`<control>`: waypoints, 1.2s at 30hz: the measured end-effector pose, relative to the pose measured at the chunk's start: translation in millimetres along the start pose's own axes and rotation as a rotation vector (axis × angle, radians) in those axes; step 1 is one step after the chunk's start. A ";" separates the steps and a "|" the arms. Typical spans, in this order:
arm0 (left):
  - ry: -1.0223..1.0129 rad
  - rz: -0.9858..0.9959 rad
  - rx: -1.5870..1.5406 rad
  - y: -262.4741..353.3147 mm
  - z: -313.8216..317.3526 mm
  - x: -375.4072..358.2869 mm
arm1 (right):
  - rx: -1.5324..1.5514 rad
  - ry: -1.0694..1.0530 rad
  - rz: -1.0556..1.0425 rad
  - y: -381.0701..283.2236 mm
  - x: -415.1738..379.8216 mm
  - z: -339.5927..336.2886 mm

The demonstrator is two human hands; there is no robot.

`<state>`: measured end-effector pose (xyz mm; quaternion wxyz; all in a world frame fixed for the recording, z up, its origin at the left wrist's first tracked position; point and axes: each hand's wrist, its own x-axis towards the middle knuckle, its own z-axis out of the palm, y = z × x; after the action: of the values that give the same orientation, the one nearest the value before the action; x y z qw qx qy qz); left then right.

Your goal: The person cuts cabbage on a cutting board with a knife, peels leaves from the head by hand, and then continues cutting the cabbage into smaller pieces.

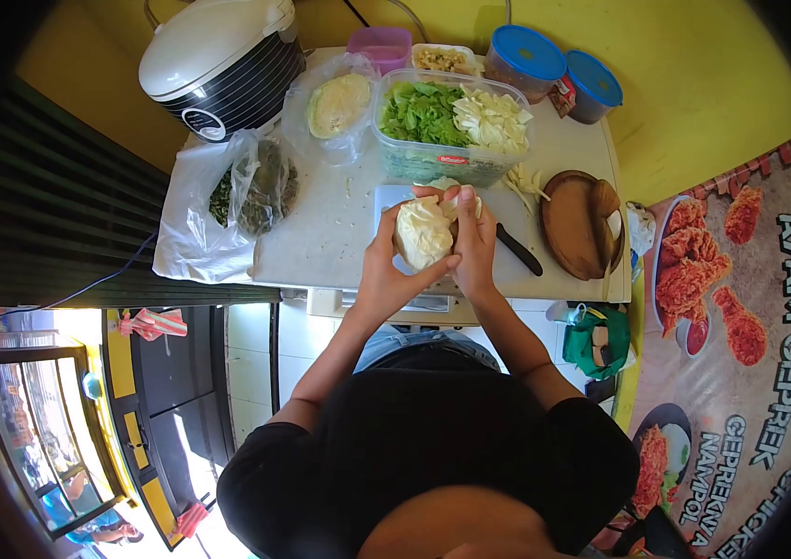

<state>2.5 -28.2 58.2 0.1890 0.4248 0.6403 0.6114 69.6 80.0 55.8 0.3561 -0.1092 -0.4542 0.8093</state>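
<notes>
Our left hand [384, 265] and right hand [477, 244] are both cupped around a pale cabbage [423, 233], just on our side of the clear box [407, 168]. Each is spread only as wide as the cabbage's curve, fingers bent and gripping; one thumb runs along its near side. A pale bit shows by the right fingers, but we cannot tell whether it is a loose leaf or part of the head.

To handle it well, we should let the left palm carry the weight and leave the right fingertips free for the finer work. The outer leaves look creased, so we judge that easing from the thick base is safer than tugging at a thin rim. A light squeeze is probably enough.

The near edge of the worktop [316, 252], on our side of the box, runs close to our wrists; we do best to keep the cabbage above the chopping board [386, 199], which peeps out in front of the box. Front-right of the box lies a knife [518, 249], handle toward us, blade hidden from view, so the right hand has little room to sweep that way. Farther right of the box, a wooden dish [560, 224] crowds the side edge. Our easiest room is the bare strip front-left of the box, short of the plastic bag [200, 233].
</notes>
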 end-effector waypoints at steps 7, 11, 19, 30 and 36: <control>0.142 -0.040 -0.095 -6.0 10.2 -11.6 | 0.128 0.102 0.027 6.1 -10.4 4.0; 0.222 0.009 -0.167 -9.3 16.4 -13.2 | 0.180 0.123 -0.054 9.2 -13.9 7.8; 0.213 0.006 -0.196 -5.0 17.0 -16.6 | 0.228 0.222 -0.090 14.2 -18.0 9.1; 0.300 -0.206 -0.513 -7.4 6.1 -31.9 | -0.499 0.161 -0.238 -3.4 6.4 -24.2; 0.431 -0.281 -0.603 -28.7 -15.0 -41.6 | -1.512 -0.275 -0.296 9.7 6.5 -54.0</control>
<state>5.7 -66.6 22.2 0.2483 0.1206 0.5089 0.8154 87.2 116.7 18.5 0.2296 -0.1590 -0.9321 0.2306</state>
